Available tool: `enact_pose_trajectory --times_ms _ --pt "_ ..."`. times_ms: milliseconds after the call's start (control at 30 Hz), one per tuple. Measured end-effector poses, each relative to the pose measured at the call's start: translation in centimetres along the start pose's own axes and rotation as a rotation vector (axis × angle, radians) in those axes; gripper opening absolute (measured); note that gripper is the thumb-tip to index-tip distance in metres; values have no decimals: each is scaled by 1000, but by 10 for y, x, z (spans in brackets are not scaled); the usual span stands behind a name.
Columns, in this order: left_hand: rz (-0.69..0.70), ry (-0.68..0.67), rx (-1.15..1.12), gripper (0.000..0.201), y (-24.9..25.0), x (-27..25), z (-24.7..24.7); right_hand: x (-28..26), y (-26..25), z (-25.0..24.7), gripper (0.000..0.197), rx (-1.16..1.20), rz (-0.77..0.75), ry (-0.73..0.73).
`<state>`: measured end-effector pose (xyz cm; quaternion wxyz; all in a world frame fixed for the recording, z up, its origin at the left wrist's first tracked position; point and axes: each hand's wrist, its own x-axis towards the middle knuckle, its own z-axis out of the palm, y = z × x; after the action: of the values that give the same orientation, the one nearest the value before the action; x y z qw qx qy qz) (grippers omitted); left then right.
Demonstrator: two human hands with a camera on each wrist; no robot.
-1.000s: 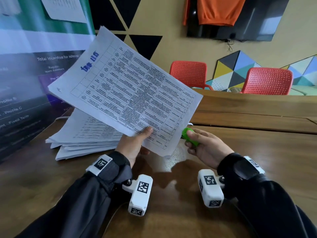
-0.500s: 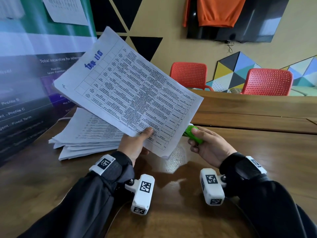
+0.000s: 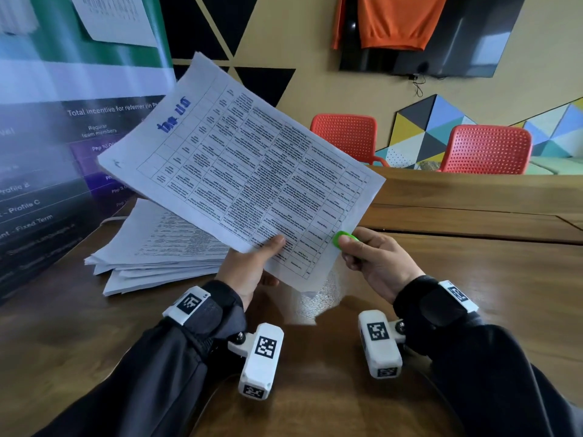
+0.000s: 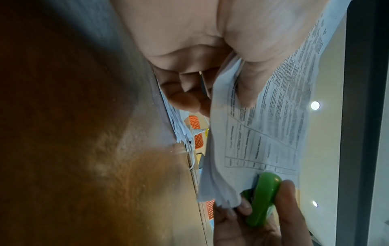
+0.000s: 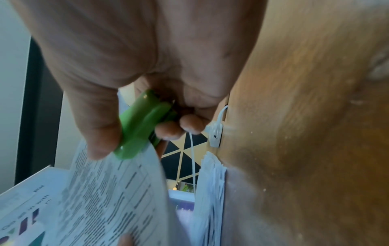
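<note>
Green stapler (image 3: pixel 344 238) moved onto sheets (image 3: pixel 239 171) — smooth, rounded plastic.

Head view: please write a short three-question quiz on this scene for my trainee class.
1. True or false: the left hand holds the sheets clear of the table.
2. Which hand holds the green stapler? A left hand, B right hand.
3. Fill in: behind the held sheets, a ____ of papers lies on the table.
Key: 1 true; 2 B; 3 pile.
</note>
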<state>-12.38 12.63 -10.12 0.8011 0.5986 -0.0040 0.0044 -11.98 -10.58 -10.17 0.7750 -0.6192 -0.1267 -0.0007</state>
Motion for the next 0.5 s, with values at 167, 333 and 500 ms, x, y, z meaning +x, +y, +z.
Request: enact_pose_trajectory --times_ms 167,333,500 --pt "-11 -11 -3 35 -1 0 2 -3 0 2 15 -4 32 58" --pt "-32 82 30 21 0 5 -4 -4 -17 -16 32 -504 99 272" --pt "-149 137 101 13 0 8 -9 -2 -22 -48 41 -900 355 321"
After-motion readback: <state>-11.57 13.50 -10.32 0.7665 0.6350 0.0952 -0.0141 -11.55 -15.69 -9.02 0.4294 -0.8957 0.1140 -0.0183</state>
